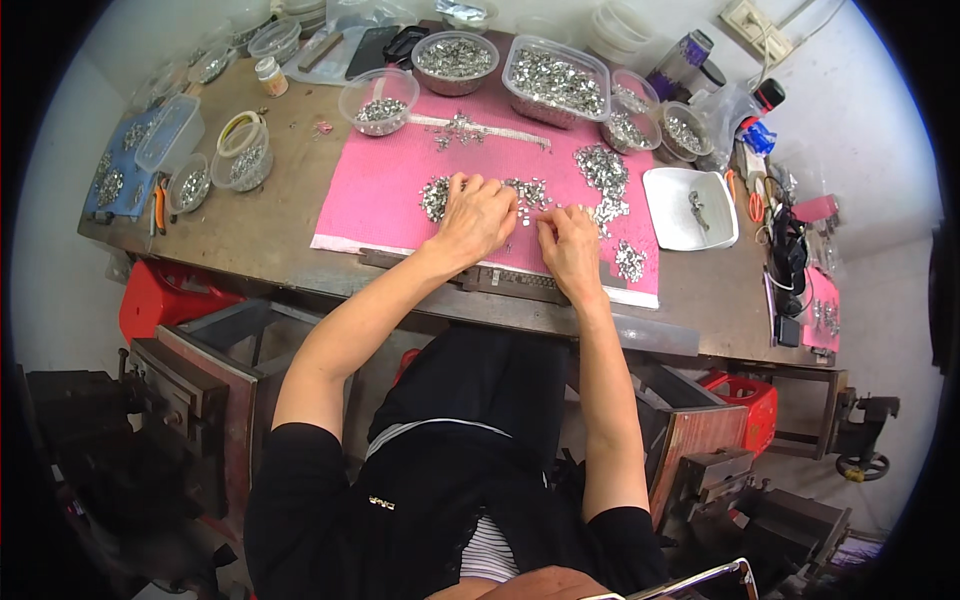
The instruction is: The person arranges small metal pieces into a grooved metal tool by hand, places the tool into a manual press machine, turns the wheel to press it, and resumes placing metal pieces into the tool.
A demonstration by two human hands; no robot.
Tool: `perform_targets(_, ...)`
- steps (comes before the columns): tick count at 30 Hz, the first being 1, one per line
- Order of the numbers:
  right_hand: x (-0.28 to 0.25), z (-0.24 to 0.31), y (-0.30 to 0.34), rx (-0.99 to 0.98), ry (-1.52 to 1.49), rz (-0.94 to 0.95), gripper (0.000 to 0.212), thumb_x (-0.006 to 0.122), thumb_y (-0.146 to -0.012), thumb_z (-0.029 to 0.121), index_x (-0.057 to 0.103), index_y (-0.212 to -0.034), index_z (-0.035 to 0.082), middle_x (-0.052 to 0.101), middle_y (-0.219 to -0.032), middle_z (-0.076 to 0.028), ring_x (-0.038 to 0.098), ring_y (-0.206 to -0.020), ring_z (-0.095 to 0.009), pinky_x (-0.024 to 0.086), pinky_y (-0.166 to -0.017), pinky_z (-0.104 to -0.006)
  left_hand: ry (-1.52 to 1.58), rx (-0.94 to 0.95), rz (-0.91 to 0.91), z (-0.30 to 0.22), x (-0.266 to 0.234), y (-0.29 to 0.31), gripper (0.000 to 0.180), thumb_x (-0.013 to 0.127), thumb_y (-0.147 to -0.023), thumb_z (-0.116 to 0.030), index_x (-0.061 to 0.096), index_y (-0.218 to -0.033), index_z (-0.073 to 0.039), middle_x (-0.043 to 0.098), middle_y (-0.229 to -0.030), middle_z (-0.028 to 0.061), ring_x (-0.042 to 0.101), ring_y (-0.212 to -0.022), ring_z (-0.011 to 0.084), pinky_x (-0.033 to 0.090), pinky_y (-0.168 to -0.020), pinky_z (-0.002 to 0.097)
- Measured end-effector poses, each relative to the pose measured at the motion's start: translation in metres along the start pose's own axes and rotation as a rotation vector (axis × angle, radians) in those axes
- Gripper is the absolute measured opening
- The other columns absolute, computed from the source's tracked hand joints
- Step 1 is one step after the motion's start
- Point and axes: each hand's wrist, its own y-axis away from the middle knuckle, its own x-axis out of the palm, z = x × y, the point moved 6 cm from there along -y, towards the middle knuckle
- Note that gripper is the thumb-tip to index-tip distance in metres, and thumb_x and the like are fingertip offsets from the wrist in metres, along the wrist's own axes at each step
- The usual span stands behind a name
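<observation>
My left hand [478,218] is over the pink mat [375,195], its fingers curled down with the tips hidden, between two heaps of small shiny silver pieces. One heap of silver pieces [433,199] lies at its left edge. To its right are more loose silver pieces [528,192]. My right hand [572,250] rests near the mat's front edge, its fingers bent and close together; whatever they pinch is too small to make out. A larger pile of silver pieces [603,172] spreads just beyond that hand, and a smaller pile [630,261] sits to its right.
Tubs of silver pieces [556,78] line the back of the bench. A white tray [668,212] with a small dark item stands at right. Orange-handled pliers [159,207] lie at left. A metal strip [510,283] runs along the mat's front edge.
</observation>
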Motion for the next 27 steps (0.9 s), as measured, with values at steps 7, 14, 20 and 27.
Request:
perform_targets(7,0.002,-0.001,0.000,0.034,-0.039,0.020,0.008,0.073,-0.086,0.012,0.070,-0.091,0.006,0.063,-0.087,-0.011,0.062,-0.088,-0.032,0.045,-0.082,-0.0451,0.046,0.047,0.037,0.002,-0.005,0.002,0.011,0.077,-0.086,-0.018,0.070,-0.090,-0.010,0.064,-0.089,0.0034,0.059,-0.090,0.0241,0.037,-0.098,0.0474)
perform_targets(14,0.004,0.000,-0.001,0.052,0.013,0.045,0.011,0.076,-0.084,0.013,0.068,-0.087,0.006,0.062,-0.084,-0.011,0.062,-0.086,-0.032,0.044,-0.080,-0.0449,0.043,0.037,0.093,0.011,-0.001,-0.005,0.010,0.077,-0.085,-0.017,0.070,-0.090,-0.011,0.064,-0.087,0.0032,0.059,-0.089,0.0236,0.036,-0.099,0.0475)
perform_targets(20,0.003,0.006,0.002,0.065,-0.089,0.110,0.010,0.076,-0.085,0.013,0.068,-0.087,0.006,0.062,-0.084,-0.011,0.062,-0.085,-0.031,0.043,-0.079,-0.0443,0.055,0.117,0.089,0.016,0.003,-0.011,0.008,0.076,-0.085,-0.019,0.072,-0.089,-0.013,0.064,-0.087,0.0024,0.059,-0.091,0.0229,0.036,-0.101,0.0476)
perform_targets(27,0.005,0.004,0.007,0.073,-0.219,0.082,0.010,0.076,-0.084,0.011,0.068,-0.088,0.006,0.062,-0.086,-0.011,0.062,-0.086,-0.031,0.044,-0.077,-0.0442,0.074,0.182,0.219,0.014,0.003,-0.021,0.010,0.076,-0.083,-0.022,0.071,-0.088,-0.014,0.064,-0.086,0.0019,0.059,-0.093,0.0228,0.036,-0.101,0.0483)
